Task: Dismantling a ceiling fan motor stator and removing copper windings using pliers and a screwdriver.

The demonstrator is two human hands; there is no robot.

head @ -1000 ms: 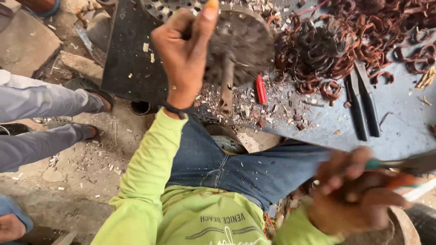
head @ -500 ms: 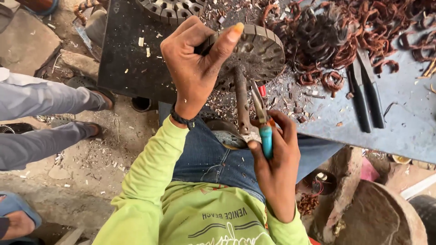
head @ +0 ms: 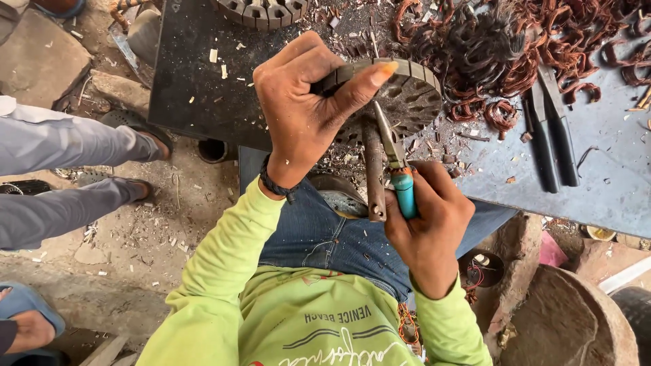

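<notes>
Strewn with copper wire coils (head: 542, 47), the table (head: 603, 169) carries a slotted metal disc (head: 407, 95), gripped by the left hand (head: 305, 115); blue-handled pliers (head: 400, 169) are clenched in the right hand (head: 427, 224).

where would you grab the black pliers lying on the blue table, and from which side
Grip the black pliers by the two long handles, coming from above at the near end. They lie flat and side by side on the blue table, handles toward the person, while the jaw end points into the tangled copper wire.
</notes>
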